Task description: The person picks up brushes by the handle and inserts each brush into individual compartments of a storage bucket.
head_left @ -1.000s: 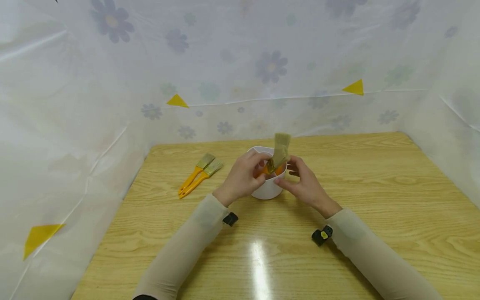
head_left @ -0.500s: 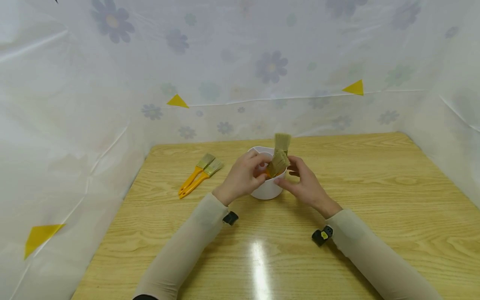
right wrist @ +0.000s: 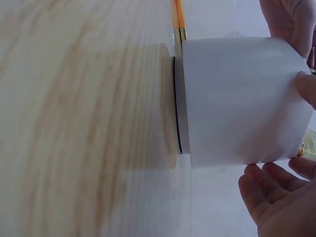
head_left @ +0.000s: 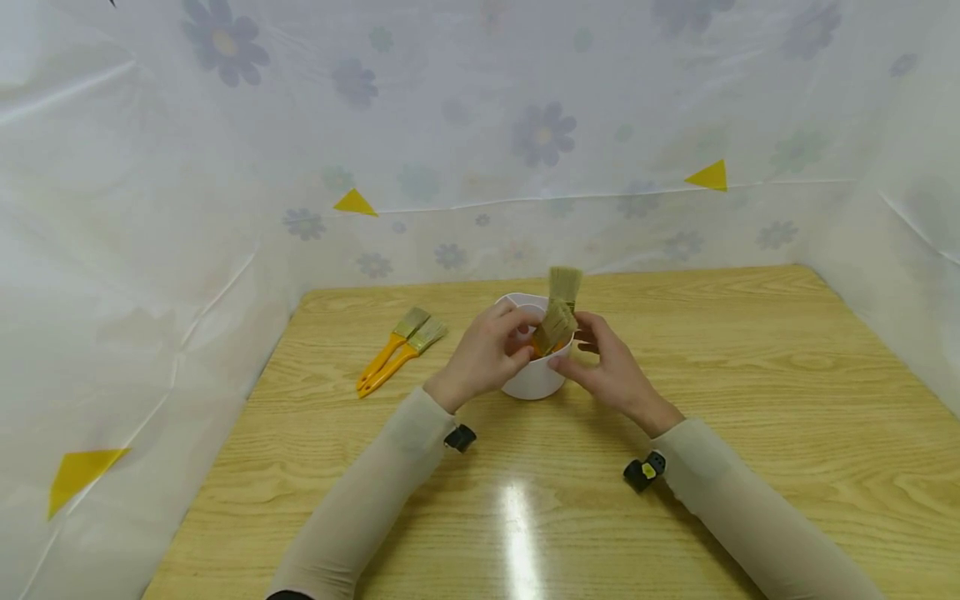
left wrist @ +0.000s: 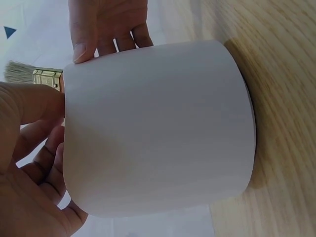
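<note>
A white holder [head_left: 532,385] with rounded corners and an inner divider stands on the table, its wall filling much of the left wrist view. My left hand [head_left: 486,354] is at its rim, fingers curled over the opening around the low part of a tilted paintbrush [head_left: 556,326]. A second paintbrush [head_left: 565,283] stands upright in the holder behind it, bristles up. The orange handles are mostly hidden inside. My right hand [head_left: 611,367] grips the holder from the right, thumb on the front wall and fingertips [right wrist: 253,170] on the side.
Two paintbrushes [head_left: 402,350] with orange handles lie side by side on the wooden table [head_left: 750,375] to the left of the holder. Flowered plastic sheeting [head_left: 480,125] with yellow triangles hangs behind and at both sides.
The tilted paintbrush has sunk lower into the holder, its metal band dropping toward the rim, then shifted slightly. Both hands have stayed almost still.
</note>
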Action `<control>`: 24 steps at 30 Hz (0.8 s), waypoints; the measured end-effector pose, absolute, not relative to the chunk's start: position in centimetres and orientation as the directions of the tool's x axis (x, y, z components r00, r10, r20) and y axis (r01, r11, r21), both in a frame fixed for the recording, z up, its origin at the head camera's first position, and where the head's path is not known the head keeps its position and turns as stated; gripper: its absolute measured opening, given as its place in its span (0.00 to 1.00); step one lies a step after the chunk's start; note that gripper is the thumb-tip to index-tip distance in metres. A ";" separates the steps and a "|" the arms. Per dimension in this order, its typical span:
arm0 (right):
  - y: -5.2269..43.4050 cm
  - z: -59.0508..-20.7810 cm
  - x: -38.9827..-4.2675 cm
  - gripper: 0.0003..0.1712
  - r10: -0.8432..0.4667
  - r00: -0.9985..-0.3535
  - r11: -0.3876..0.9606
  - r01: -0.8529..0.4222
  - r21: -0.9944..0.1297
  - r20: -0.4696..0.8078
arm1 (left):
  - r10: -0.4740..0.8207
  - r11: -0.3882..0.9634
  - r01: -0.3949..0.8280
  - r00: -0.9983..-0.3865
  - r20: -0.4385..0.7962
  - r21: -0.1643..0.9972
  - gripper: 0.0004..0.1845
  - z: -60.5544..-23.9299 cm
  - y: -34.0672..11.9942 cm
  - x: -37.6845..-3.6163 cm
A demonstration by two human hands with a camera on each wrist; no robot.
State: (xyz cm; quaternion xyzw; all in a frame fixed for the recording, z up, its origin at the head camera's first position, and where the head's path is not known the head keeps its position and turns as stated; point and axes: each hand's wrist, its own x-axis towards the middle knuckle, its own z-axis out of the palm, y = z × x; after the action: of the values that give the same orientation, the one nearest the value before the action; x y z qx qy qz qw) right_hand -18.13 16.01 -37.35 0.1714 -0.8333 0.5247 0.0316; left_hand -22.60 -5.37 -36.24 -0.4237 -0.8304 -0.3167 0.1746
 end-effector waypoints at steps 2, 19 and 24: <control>16.0 -37.4 -18.1 0.41 -0.251 -0.940 0.391 -0.317 -0.864 0.231 | 0.591 0.433 0.816 -0.578 0.563 0.383 0.15 -36.3 -5.4 -22.6; 16.1 -37.3 -18.1 0.41 -0.258 -0.936 0.387 -0.327 -0.862 0.239 | 0.519 0.368 0.834 -0.552 0.653 0.412 0.13 -36.4 -5.9 -22.3; 16.1 -37.4 -18.2 0.42 -0.263 -0.936 0.396 -0.326 -0.858 0.234 | 0.507 0.366 0.824 -0.566 0.650 0.432 0.13 -36.3 -6.5 -22.0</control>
State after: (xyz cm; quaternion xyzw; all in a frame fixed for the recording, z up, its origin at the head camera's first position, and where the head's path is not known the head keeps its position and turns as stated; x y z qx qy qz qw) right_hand -18.19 16.06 -37.37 0.1763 -0.8350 0.5204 0.0302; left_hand -21.98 -6.53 -36.33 -0.4161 -0.7996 -0.3792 0.2090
